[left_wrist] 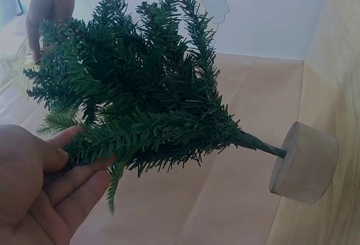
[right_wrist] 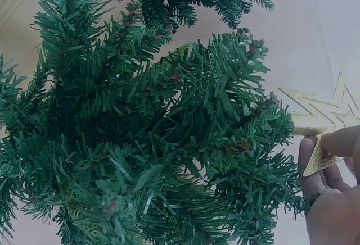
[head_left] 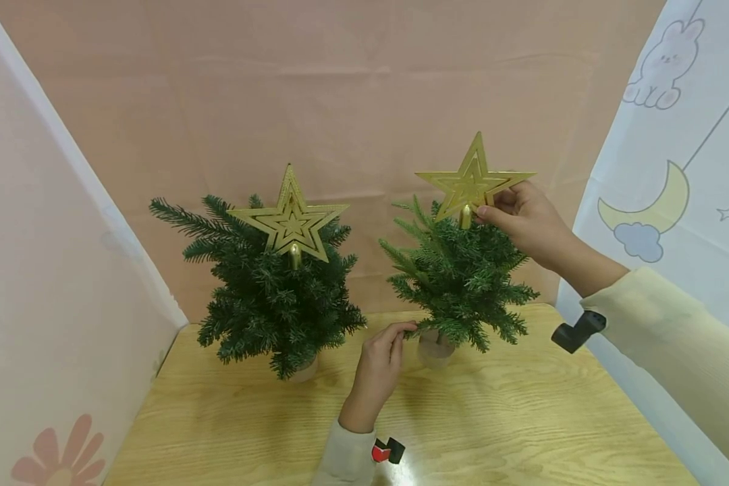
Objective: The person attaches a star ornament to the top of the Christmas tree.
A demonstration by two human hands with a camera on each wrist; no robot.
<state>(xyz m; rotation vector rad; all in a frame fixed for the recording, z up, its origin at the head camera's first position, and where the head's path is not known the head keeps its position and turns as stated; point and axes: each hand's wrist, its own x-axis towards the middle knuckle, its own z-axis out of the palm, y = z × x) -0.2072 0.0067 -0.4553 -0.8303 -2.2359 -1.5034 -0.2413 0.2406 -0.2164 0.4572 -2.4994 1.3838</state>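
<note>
Two small artificial Christmas trees stand side by side on a wooden table. At the top of the right tree (head_left: 468,277), my right hand (head_left: 525,219) grips a gold star topper (head_left: 474,177) by its lower right part, its short tube right at the uppermost branches. Low on that tree's left side, my left hand (head_left: 379,358) pinches the tip of a branch (left_wrist: 124,135) between thumb and fingers. The left tree (head_left: 279,310) carries a similar gold star topper (head_left: 293,223) at its top.
The right tree's round wooden base (left_wrist: 306,163) sits on the table (head_left: 498,412). A plain peach-brown cloth (head_left: 340,101) hangs behind. White printed cloths stand at left (head_left: 67,236) and right (head_left: 698,216).
</note>
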